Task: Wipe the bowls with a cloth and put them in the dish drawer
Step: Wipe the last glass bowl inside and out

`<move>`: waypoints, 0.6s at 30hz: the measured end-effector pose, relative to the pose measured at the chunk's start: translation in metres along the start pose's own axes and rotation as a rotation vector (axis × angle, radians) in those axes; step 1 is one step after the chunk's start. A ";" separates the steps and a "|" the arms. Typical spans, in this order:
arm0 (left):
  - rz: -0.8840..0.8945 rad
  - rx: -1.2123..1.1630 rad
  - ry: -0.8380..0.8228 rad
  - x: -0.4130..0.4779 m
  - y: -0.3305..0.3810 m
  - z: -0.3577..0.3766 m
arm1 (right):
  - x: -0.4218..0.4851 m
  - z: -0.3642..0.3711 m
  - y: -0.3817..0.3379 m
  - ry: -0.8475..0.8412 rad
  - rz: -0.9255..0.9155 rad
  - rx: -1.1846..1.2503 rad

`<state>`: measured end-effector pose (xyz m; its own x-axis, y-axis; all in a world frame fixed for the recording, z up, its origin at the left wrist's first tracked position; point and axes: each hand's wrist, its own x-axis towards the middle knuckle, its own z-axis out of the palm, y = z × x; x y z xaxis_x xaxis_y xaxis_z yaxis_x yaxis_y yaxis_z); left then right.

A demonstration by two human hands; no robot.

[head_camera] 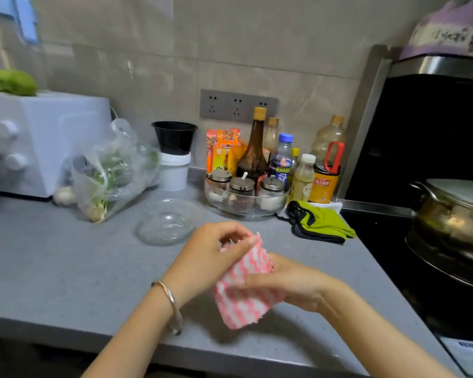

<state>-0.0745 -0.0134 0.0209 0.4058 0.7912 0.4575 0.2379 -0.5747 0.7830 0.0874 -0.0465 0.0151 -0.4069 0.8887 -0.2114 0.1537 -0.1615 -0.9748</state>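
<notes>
Left hand (208,255), with a silver bangle (172,301) on its wrist, pinches the upper corner of a pink-and-white striped cloth (243,293) between thumb and curled fingers. Right hand (292,282) grips the same cloth from the right side, its thumb laid across the front and its fingers hidden behind the fabric. The 2 hands hold the cloth up, near the front edge of a grey countertop (52,268).

A clear glass bowl (167,222) sits upright on the countertop just beyond the left hand, apart from it and from the cloth.

Behind the bowl to the left lies a plastic bag of greens (112,173), leaning by a white countertop oven (38,137). A black plastic container (174,136) stands on a white lidded tub (174,173) against the wall. To the right of the bowl, a round glass tray (257,212) holds 3 lidded jars (241,186), with a dark brown bottle (253,151) and other bottles and packets crowded behind it. A green cloth with black trim (322,225) lies beside the tray, at the edge of a black cooktop (393,241) on which stands a lidded steel pot (453,214). A grey socket panel (238,106) is set in the tiled wall.
</notes>
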 end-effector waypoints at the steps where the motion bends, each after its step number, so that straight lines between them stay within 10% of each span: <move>1: 0.009 0.069 0.017 0.006 -0.009 -0.004 | 0.012 0.004 0.001 0.023 0.000 0.013; 6: -0.044 0.531 0.166 0.022 -0.071 -0.060 | 0.048 0.005 0.007 0.185 0.034 0.246; 10: -0.143 0.934 -0.110 0.024 -0.124 -0.092 | 0.059 0.000 0.012 0.259 0.064 0.287; 18: 0.000 0.846 -0.033 0.033 -0.156 -0.091 | 0.055 -0.010 0.015 0.311 0.066 0.298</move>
<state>-0.1784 0.1219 -0.0478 0.4285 0.7923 0.4344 0.8129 -0.5479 0.1975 0.0765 0.0045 -0.0100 -0.1070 0.9521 -0.2864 -0.1146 -0.2980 -0.9477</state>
